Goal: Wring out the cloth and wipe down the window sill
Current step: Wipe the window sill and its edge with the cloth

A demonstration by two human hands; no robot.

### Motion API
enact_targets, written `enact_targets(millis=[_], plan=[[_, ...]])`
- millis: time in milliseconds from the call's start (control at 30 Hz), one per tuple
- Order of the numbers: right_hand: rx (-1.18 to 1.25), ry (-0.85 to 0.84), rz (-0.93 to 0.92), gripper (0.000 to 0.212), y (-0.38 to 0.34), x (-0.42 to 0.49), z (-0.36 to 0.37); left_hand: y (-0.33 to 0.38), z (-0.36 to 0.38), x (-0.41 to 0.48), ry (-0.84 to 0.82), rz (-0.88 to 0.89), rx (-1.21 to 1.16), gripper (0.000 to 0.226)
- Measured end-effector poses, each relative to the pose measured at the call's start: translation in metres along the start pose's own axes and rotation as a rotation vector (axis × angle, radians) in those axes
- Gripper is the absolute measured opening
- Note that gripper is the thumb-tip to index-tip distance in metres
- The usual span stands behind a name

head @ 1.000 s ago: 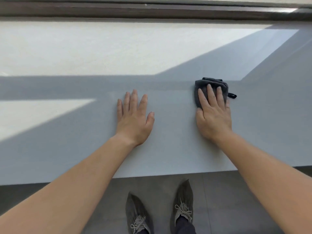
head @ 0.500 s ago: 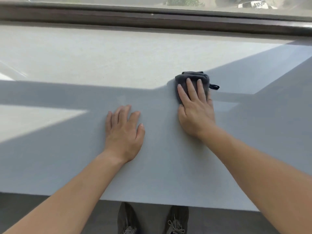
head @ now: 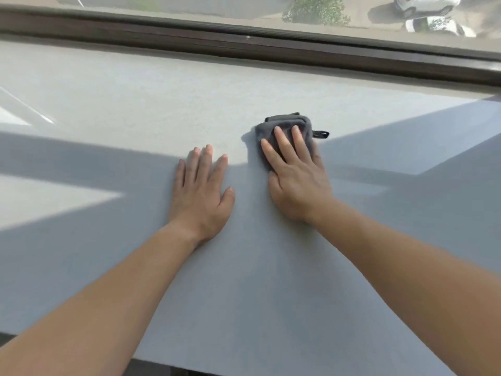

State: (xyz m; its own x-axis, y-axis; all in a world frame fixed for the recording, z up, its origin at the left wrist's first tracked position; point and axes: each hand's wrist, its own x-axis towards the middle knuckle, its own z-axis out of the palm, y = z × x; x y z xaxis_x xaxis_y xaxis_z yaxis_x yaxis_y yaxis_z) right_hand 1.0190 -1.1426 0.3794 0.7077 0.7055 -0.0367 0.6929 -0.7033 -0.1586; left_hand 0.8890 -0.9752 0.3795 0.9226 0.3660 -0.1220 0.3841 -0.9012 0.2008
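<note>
The right hand (head: pixel 296 183) lies palm down with its fingers (head: pixel 282 147) straight and close together, pressed flat on top of a folded dark grey cloth (head: pixel 287 124); nothing is gripped, the cloth is simply pinned between the fingers and the window sill (head: pixel 135 104). The cloth's folded edge sticks out just past the fingertips toward the window, its body runs back under the fingers as far as the knuckles, and a small hanging loop (head: pixel 321 134) pokes out on the right side just beside the little finger. The left hand (head: pixel 202 194) rests flat on the bare sill just beside the right hand, fingers extended and slightly spread, thumb held out to the side, holding nothing and not touching the cloth. Both hands sit about midway between the sill's near edge and its far edge, with the cloth lying in a sunlit patch and both wrists in shadow. Both bare forearms reach in over the near edge. Along the far edge runs a dark window frame (head: pixel 244 42), and through the glass above it a shrub (head: pixel 315 10) and parked cars (head: pixel 431 14) show outside.
</note>
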Motion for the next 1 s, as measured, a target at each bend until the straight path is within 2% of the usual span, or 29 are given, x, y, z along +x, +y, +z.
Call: enact_targets(millis=[67,133,267,300,333,433,500,567,667,700,733,833,900,1000], plan=[[0.015,-0.063,-0.193,0.066,0.002,-0.009,-0.001,0.0,-0.001,0.0,0.004,0.007,-0.016,0.075],[0.002,-0.073,-0.182,0.066,0.03,0.01,-0.007,0.0,0.0,0.0,0.004,0.01,-0.019,0.076],[0.053,-0.031,0.295,0.065,0.069,0.069,-0.02,0.003,0.0,0.0,0.0,0.002,-0.028,0.076],[0.067,-0.02,0.333,0.065,0.062,0.077,-0.02,0.003,0.0,0.001,0.004,0.004,-0.037,0.076],[0.062,-0.015,0.298,0.066,0.048,0.08,-0.017,0.002,-0.002,0.002,0.009,0.007,-0.056,0.076],[0.015,0.008,-0.072,0.065,0.002,0.058,-0.001,0.0,-0.006,0.004,0.029,0.014,-0.077,0.074],[0.011,-0.026,-0.183,0.064,0.004,0.055,-0.003,0.0,-0.012,0.01,0.058,0.024,-0.058,0.07],[0.001,-0.057,-0.094,0.065,0.032,0.079,-0.013,0.005,-0.016,0.026,0.086,0.083,-0.084,0.066],[0.048,-0.072,0.27,0.065,0.064,0.121,-0.026,0.018,-0.017,0.06,0.026,0.151,-0.141,0.072],[0.053,-0.044,0.329,0.065,0.062,0.13,-0.025,0.022,-0.014,0.07,-0.008,0.135,-0.143,0.074],[0.045,-0.024,0.321,0.065,0.052,0.135,-0.022,0.025,-0.01,0.077,-0.024,0.116,-0.116,0.075],[0.012,-0.048,0.078,0.067,0.016,0.136,-0.012,0.027,0.0,0.08,0.017,0.112,0.013,0.076],[0.019,-0.068,-0.001,0.068,0.016,0.134,-0.013,0.026,0.002,0.08,0.046,0.12,0.016,0.076],[0.001,-0.036,0.105,0.069,0.057,0.124,-0.019,0.025,-0.001,0.079,0.034,0.126,0.005,0.075]])
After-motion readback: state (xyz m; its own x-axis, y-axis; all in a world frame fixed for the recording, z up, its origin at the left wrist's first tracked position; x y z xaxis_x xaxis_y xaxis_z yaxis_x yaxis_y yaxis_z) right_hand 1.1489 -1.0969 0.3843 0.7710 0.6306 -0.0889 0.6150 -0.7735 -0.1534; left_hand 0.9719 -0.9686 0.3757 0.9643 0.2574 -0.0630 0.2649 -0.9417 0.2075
